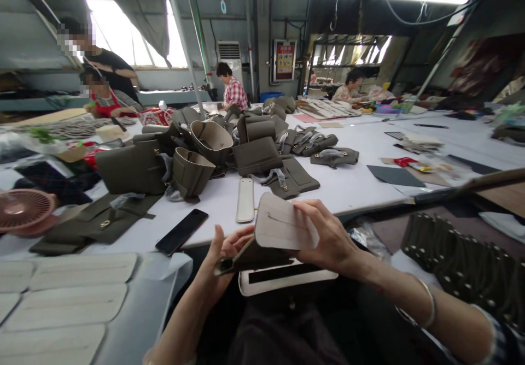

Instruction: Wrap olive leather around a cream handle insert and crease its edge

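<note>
My left hand (223, 255) grips the lower left end of an olive leather bag piece (256, 255) held just below the table edge. My right hand (328, 236) pinches the beige stiffener panel (283, 223) that lies against the top of that piece, fingers curled over its right edge. A white flat piece with a dark slot (283, 277) rests on my lap right under both hands. A bracelet circles my right wrist.
On the white table (361, 179) lie a black phone (181, 231), a narrow beige strip (245, 199) and several olive bag parts (192, 171). Beige panels (77, 294) are stacked at lower left, a pink fan (20, 212) at left. Other people work at the far end.
</note>
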A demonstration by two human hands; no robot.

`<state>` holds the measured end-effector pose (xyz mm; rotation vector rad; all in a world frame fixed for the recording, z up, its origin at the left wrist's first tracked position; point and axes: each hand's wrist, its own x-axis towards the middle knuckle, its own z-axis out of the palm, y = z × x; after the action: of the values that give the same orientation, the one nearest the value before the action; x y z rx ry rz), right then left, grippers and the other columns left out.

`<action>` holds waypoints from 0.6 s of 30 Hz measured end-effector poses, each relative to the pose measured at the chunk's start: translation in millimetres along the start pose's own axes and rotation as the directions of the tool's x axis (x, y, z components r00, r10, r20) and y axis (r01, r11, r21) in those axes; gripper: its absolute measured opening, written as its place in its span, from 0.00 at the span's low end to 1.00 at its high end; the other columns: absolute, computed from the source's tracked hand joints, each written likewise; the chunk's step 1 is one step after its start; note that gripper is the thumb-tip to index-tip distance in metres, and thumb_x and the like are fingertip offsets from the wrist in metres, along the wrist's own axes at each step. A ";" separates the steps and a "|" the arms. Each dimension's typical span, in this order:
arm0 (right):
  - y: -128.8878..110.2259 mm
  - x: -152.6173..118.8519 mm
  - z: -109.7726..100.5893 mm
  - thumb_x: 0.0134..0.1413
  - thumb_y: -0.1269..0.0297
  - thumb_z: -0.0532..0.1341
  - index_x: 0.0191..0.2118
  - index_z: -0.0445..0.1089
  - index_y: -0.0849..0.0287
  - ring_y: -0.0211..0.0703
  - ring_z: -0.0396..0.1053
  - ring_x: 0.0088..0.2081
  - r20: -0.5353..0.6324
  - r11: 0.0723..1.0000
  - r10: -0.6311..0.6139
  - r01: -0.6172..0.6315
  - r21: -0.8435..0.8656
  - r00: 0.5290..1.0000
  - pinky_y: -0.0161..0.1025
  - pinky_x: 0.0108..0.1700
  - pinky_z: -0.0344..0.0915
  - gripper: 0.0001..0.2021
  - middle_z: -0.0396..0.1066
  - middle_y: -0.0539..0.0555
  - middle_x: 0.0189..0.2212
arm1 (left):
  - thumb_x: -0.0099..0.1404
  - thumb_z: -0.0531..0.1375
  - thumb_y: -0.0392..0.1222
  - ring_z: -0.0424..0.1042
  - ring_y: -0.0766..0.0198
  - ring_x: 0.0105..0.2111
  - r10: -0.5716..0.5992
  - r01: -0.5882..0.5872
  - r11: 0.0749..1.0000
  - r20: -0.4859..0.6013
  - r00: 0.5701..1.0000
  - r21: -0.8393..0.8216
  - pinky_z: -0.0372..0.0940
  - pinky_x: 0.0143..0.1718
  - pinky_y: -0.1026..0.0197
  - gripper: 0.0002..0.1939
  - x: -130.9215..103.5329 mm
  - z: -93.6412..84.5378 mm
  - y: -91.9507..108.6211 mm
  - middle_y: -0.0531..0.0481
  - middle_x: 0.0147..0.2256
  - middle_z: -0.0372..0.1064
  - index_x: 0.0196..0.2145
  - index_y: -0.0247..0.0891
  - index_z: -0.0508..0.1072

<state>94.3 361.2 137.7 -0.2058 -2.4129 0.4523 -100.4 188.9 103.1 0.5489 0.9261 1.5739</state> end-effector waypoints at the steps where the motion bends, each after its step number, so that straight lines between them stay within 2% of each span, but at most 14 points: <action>1: 2.1 -2.7 3.7 0.39 0.68 0.70 0.63 0.51 0.55 0.55 0.63 0.54 -0.004 1.000 0.015 -0.015 -0.016 1.000 0.50 0.54 0.67 0.44 0.61 0.60 0.54 | 0.62 0.48 0.73 0.68 0.47 0.54 0.029 -0.028 0.999 -0.021 0.999 0.034 0.61 0.56 0.50 0.39 -6.1 -3.5 2.7 0.39 0.51 0.72 0.53 0.36 0.71; 3: 5.8 -7.8 12.0 0.40 0.67 0.70 0.62 0.52 0.56 0.55 0.63 0.54 -0.009 0.998 0.051 -0.051 -0.038 0.999 0.50 0.54 0.67 0.43 0.61 0.60 0.54 | 0.62 0.58 0.66 0.68 0.49 0.53 0.073 -0.057 0.975 -0.066 0.995 0.216 0.60 0.56 0.53 0.32 -15.4 -8.1 4.8 0.43 0.51 0.72 0.53 0.39 0.71; 5: 8.4 -12.4 19.5 0.41 0.66 0.70 0.62 0.52 0.56 0.55 0.63 0.53 -0.019 0.994 0.093 -0.094 -0.046 0.995 0.50 0.54 0.67 0.42 0.61 0.60 0.53 | 0.59 0.67 0.52 0.70 0.54 0.49 0.112 -0.051 0.877 -0.100 0.989 0.477 0.61 0.53 0.58 0.23 -19.5 -10.1 3.1 0.48 0.47 0.74 0.50 0.41 0.73; 7: 9.7 -16.5 24.2 0.42 0.66 0.69 0.62 0.52 0.56 0.55 0.64 0.53 -0.042 0.991 0.124 -0.126 -0.050 0.991 0.51 0.53 0.68 0.41 0.61 0.60 0.53 | 0.58 0.68 0.45 0.71 0.59 0.42 0.146 -0.039 0.773 -0.119 0.982 0.633 0.62 0.48 0.61 0.16 -19.1 -10.7 -0.6 0.51 0.41 0.76 0.44 0.41 0.75; 9: 9.6 -19.6 25.1 0.44 0.66 0.69 0.63 0.51 0.56 0.55 0.64 0.53 -0.062 0.988 0.140 -0.143 -0.054 0.988 0.51 0.53 0.68 0.40 0.61 0.60 0.53 | 0.60 0.67 0.44 0.70 0.62 0.37 0.183 -0.050 0.732 -0.125 0.975 0.679 0.63 0.43 0.63 0.10 -16.5 -10.5 -4.2 0.52 0.35 0.75 0.38 0.39 0.76; 11: 8.5 -21.6 23.0 0.45 0.64 0.69 0.63 0.51 0.55 0.55 0.64 0.53 -0.060 0.985 0.159 -0.162 -0.052 0.985 0.51 0.53 0.68 0.40 0.61 0.60 0.53 | 0.60 0.66 0.45 0.69 0.63 0.34 0.203 -0.057 0.723 -0.133 0.970 0.689 0.63 0.40 0.63 0.09 -14.1 -9.7 -6.2 0.53 0.33 0.75 0.36 0.39 0.76; 16: 8.2 -25.6 18.5 0.45 0.59 0.70 0.62 0.53 0.55 0.56 0.65 0.52 -0.042 0.971 0.234 -0.236 -0.047 0.971 0.52 0.53 0.68 0.39 0.62 0.60 0.53 | 0.61 0.65 0.46 0.70 0.60 0.37 0.223 -0.061 0.695 -0.134 0.966 0.717 0.63 0.42 0.62 0.09 -11.2 -6.8 -8.5 0.53 0.35 0.75 0.37 0.40 0.75; 18: 9.7 -27.8 20.2 0.46 0.59 0.70 0.62 0.52 0.55 0.56 0.65 0.52 -0.056 0.970 0.233 -0.236 -0.052 0.971 0.53 0.53 0.68 0.39 0.62 0.60 0.52 | 0.61 0.64 0.46 0.70 0.60 0.37 0.270 -0.071 0.664 -0.150 0.951 0.745 0.63 0.42 0.62 0.09 -9.5 -6.3 -10.7 0.53 0.35 0.75 0.37 0.41 0.74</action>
<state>102.9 357.6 103.2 -0.5268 -2.3641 0.4767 -96.9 178.2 92.2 1.0437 1.7812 1.4064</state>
